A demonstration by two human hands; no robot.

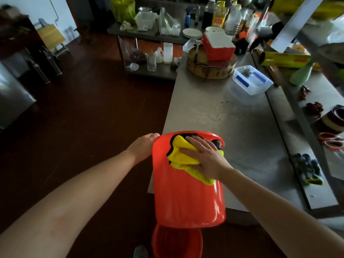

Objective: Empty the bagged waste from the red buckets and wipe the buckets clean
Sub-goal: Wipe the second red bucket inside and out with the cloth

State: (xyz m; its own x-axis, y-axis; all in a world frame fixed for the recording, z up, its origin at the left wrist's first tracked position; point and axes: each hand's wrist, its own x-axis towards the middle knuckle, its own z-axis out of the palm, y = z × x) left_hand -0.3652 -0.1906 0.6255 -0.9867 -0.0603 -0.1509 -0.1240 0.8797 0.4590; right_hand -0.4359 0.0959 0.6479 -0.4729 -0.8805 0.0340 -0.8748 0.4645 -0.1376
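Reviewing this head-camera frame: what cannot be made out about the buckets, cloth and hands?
- Inside of the tilted red bucket: head view, its mouth faces away, so it cannot be told whether it is emptied or clean.
- Lower bucket: head view, partly covered by the tilted one and cut by the bottom edge.
- Left hand: fingertips hidden over the rim.
- Yellow cloth: partly under the flat right hand.
- Labels on the far bottles: blurred, too small.
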